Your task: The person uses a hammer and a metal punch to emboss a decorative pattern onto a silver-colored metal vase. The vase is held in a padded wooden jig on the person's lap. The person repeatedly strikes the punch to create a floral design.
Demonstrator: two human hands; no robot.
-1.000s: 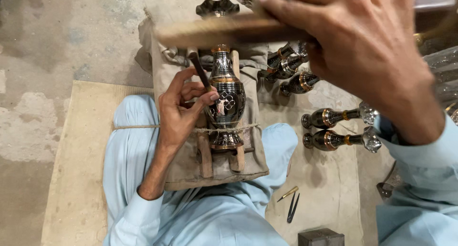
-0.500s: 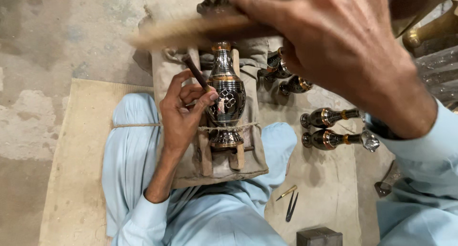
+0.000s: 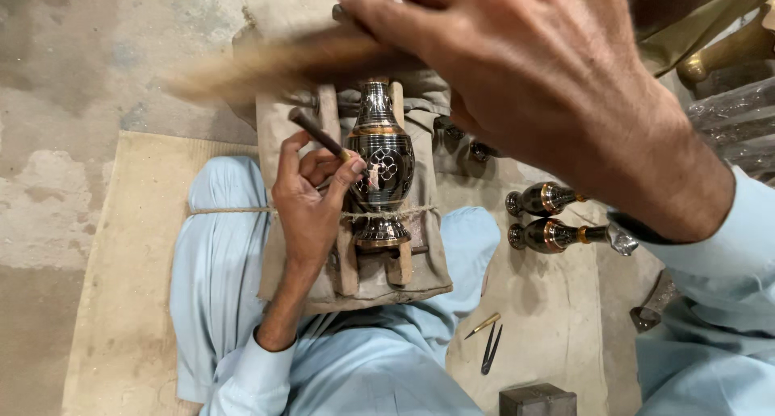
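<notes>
A dark metal vase [image 3: 383,167] with gold bands lies on two wooden bars [image 3: 348,259] over a cloth-covered block on my lap. My left hand [image 3: 311,198] grips a thin dark chisel [image 3: 316,133], its tip set against the vase's belly by a flower pattern. My right hand [image 3: 557,85] is raised close to the camera, fingers closed around a wooden mallet [image 3: 282,65] that is blurred by motion above the vase's neck.
Two similar small vases [image 3: 549,218] lie on the mat to the right, more behind my right hand. A small brass punch [image 3: 483,326] and dark dividers [image 3: 489,349] lie near my knee. A grey metal block [image 3: 537,400] sits at the bottom edge. A cord [image 3: 226,212] crosses the cloth.
My right hand with the mallet has swung nearer the camera and left. The left hand and chisel stay on the vase.
</notes>
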